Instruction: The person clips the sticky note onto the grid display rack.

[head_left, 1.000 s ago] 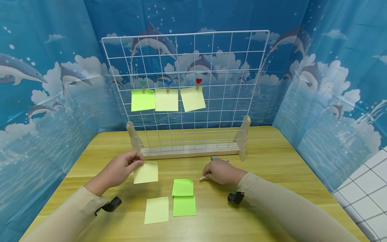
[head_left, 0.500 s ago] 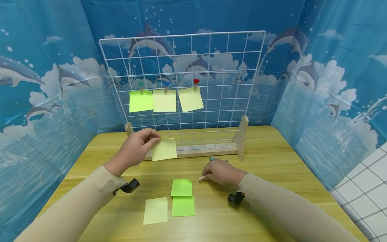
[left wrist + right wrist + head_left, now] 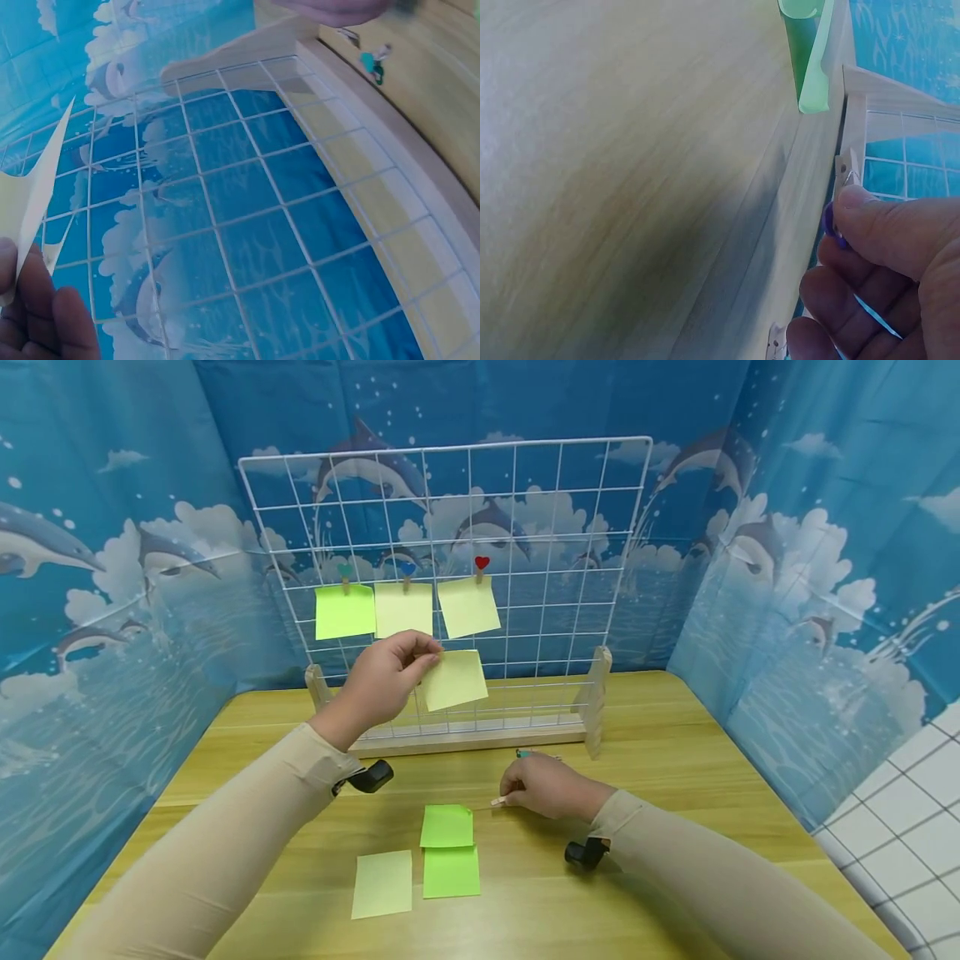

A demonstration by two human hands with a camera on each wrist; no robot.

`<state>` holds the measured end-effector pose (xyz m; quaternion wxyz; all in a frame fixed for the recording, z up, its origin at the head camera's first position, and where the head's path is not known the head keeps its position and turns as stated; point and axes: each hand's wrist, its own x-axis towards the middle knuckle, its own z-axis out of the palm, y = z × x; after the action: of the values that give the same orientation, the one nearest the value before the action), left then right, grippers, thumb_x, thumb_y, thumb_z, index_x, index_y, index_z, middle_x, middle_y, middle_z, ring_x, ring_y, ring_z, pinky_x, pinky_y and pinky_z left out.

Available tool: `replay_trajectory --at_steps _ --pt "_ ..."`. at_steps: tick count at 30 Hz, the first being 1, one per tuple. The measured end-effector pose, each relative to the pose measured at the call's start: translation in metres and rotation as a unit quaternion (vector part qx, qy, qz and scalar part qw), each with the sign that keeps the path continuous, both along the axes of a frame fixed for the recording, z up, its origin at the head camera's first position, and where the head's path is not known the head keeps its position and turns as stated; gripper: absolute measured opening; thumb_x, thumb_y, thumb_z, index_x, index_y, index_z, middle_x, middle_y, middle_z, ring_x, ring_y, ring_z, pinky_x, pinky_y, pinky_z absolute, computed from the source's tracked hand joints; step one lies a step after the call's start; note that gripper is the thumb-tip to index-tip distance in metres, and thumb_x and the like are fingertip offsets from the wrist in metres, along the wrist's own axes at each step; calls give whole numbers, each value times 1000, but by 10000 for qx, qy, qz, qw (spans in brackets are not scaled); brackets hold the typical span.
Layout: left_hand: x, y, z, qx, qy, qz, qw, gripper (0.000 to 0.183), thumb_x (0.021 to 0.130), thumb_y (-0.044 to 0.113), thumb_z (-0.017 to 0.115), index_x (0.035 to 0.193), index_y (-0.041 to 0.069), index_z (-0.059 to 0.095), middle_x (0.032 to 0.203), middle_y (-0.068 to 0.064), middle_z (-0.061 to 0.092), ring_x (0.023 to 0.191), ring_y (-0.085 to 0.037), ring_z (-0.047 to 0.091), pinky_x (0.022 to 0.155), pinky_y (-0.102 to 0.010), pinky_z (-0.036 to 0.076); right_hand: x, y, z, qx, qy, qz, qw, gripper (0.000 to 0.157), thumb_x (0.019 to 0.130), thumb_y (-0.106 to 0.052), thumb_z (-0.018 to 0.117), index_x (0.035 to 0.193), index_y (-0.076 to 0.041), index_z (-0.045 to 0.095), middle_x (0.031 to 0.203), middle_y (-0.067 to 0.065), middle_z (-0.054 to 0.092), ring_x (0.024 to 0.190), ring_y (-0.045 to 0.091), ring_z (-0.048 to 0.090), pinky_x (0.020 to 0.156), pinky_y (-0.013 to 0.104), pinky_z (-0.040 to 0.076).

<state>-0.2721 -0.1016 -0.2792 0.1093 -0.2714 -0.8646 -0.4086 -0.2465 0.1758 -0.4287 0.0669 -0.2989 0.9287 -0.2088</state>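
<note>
Pale yellow note (image 3: 454,683): one, at the centre of the frame, before the wire grid (image 3: 525,442). Pinched at its upper left corner by the left hand (image 3: 386,672). Judged light, limp and easily creased; best taken lightly by a corner or edge. Contact with the grid: cannot be told.

Wooden clip (image 3: 497,802): one, right of centre, lower half. Pinched between thumb and forefinger of the right hand (image 3: 551,785), low over the table. Judged light, stiff and sprung; best taken at the pressing ends.

Surface: wood-grain table (image 3: 652,760). Two green notes (image 3: 451,872) and a flat yellow note (image 3: 382,885) are laid at lower centre. The grid is held upright by a wooden stand (image 3: 595,710); three hung notes (image 3: 345,612) are fixed left of its centre.

Room: enclosed by dolphin-printed curtain (image 3: 97,635); white tiles (image 3: 911,810) shown at lower right.
</note>
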Motion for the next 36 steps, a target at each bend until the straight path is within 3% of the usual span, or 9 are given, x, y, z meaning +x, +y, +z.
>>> replay_trajectory --at_steps 8,14,25,30,33,36 --pt "-10 30 20 257 132 -100 9995 21 111 22 57 126 15 70 110 -2 71 82 -24 56 74 -38 47 2 4 2 -223 23 -20 9997 7 98 -18 77 91 -18 79 88 -12 70 77 5 57 71 25 50" --pt "-17 50 32 389 132 -112 9991 23 111 22 57 128 15 70 115 -2 72 83 -23 56 73 -35 47 5 5 5 -379 -162 -288 9987 5 98 -22 77 96 -18 78 88 -11 69 78 8 57 70 26 50" --pt "-26 74 46 322 171 9 9993 25 111 24 56 130 18 70 121 -1 71 91 -21 60 74 -34 48 9 13 7 -541 -253 -467 9971 13 100 -8 68 110 -11 78 95 -3 68 80 12 55 67 26 48" --pt "-32 81 51 271 307 19 9992 26 112 24 54 132 16 69 115 -2 70 83 -22 57 71 -33 47 13 19 9 -822 -277 -360 9956 17 101 -6 66 111 -9 78 105 1 74 82 12 57 70 26 50" --pt "-35 85 54 234 342 60 9991 27 112 24 54 133 16 69 112 -2 71 75 -23 53 67 -33 44 15 22 9 -936 -201 -254 9951 21 102 -6 63 115 -8 79 112 1 76 89 14 63 74 26 52" --pt "-39 89 55 193 330 133 9992 28 112 25 54 134 16 69 114 -2 72 70 -23 51 66 -32 43 17 24 10 -996 -100 -156 9948 26 105 -7 59 119 -8 80 120 2 77 111 23 71 83 29 54"
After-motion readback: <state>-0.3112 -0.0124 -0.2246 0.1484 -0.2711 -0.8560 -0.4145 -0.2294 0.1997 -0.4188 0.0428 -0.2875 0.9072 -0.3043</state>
